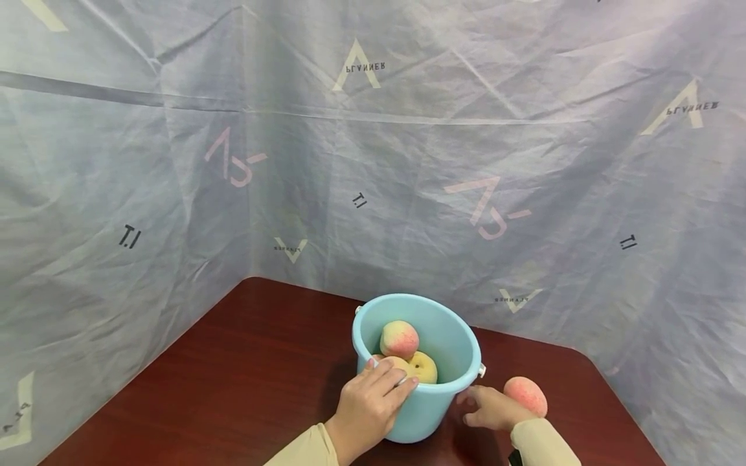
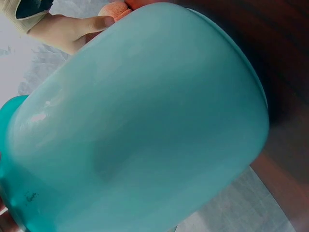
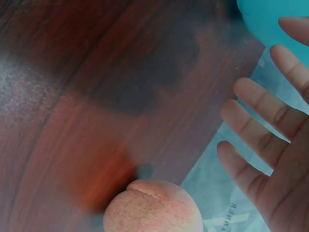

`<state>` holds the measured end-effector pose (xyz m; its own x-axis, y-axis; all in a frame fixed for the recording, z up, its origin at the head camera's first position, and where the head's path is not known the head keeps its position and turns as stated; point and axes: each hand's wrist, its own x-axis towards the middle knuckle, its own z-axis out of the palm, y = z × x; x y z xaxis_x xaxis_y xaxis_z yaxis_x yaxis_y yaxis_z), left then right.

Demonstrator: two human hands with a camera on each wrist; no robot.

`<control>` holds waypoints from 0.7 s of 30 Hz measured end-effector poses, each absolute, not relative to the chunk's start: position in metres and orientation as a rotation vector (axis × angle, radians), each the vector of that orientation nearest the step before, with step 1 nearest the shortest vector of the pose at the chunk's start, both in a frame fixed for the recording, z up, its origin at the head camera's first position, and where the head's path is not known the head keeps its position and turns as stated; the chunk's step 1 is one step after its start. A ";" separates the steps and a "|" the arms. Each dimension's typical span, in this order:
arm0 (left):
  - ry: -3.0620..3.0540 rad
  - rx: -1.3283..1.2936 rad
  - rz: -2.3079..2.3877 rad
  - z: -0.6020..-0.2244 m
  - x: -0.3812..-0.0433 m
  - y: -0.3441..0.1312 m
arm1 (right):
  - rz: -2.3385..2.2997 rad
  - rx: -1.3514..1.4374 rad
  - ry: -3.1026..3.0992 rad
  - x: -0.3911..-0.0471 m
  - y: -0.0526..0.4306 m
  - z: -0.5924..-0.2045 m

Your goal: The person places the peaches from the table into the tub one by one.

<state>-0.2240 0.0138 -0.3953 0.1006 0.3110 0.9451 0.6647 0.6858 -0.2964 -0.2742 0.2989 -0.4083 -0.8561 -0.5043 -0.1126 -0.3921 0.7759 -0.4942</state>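
Observation:
A light blue bucket (image 1: 424,414) stands on the table with several peaches inside. A pink-and-yellow peach (image 1: 399,339) sits on top, beside a yellower fruit (image 1: 425,367) with a dark stem pit; another peach is partly behind the fingers. My left hand (image 1: 368,408) grips the near-left rim, fingers hooked over it; the bucket's wall (image 2: 145,121) fills the left wrist view. To the bucket's right is my right hand (image 1: 492,409), holding nothing. Its fingers (image 3: 256,137) are spread in the right wrist view, apart from a loose pink peach (image 1: 526,396) on the table.
The dark red wooden table (image 1: 233,375) extends left of the bucket and ends at a far edge behind it. Grey printed cloth (image 1: 408,162) hangs around the back and both sides. White handle knobs (image 1: 482,370) stick out from the bucket's rim.

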 end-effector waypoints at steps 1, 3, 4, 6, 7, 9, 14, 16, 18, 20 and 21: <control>-1.495 -0.847 -0.313 -0.395 -0.224 0.014 | -0.695 -0.695 2.724 -0.274 0.299 -0.409; -1.491 -0.847 -0.314 -0.394 -0.224 0.013 | -0.706 -0.700 2.721 -0.274 0.300 -0.410; -1.491 -0.847 -0.313 -0.393 -0.224 0.013 | -0.707 -0.714 2.726 -0.275 0.301 -0.409; -1.492 -0.844 -0.308 -0.393 -0.224 0.013 | -0.713 -0.720 2.744 -0.278 0.305 -0.407; -1.493 -0.841 -0.304 -0.393 -0.224 0.013 | -0.710 -0.726 2.762 -0.279 0.307 -0.406; -1.495 -0.836 -0.300 -0.394 -0.225 0.012 | -0.703 -0.712 2.791 -0.283 0.311 -0.404; -1.503 -0.838 -0.299 -0.396 -0.226 0.013 | -0.628 -0.542 2.910 -0.285 0.320 -0.401; -1.506 -0.843 -0.296 -0.396 -0.225 0.013 | -0.602 -0.466 2.967 -0.284 0.326 -0.402; -1.508 -0.847 -0.295 -0.396 -0.225 0.013 | -0.590 -0.399 3.038 -0.283 0.334 -0.404; -1.507 -0.847 -0.295 -0.396 -0.224 0.013 | -0.565 -0.345 3.134 -0.282 0.344 -0.408; -1.507 -0.848 -0.296 -0.396 -0.224 0.013 | -0.558 -0.320 3.180 -0.282 0.348 -0.410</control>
